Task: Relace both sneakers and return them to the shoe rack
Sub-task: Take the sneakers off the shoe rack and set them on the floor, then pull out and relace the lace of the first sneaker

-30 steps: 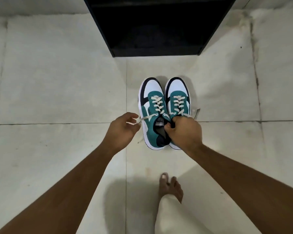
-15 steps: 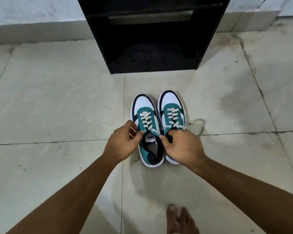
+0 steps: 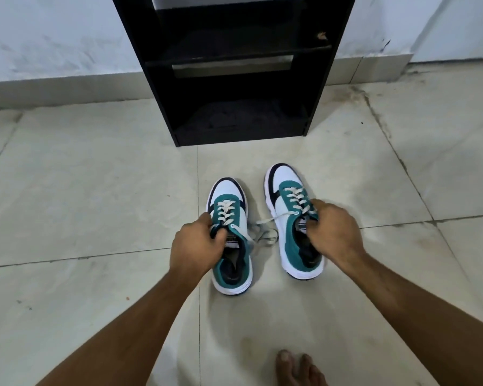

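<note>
- Left hand (image 3: 197, 243) grips the left sneaker (image 3: 230, 240) at its tongue, thumb inside the collar
- Right hand (image 3: 331, 232) grips the right sneaker (image 3: 293, 221) the same way
- Both sneakers are laced, toes toward the rack (image 3: 234, 65), a gap between them
- Loose lace ends (image 3: 262, 232) trail in that gap
- Bare foot (image 3: 299, 369) on the floor (image 3: 81, 190) below
</note>
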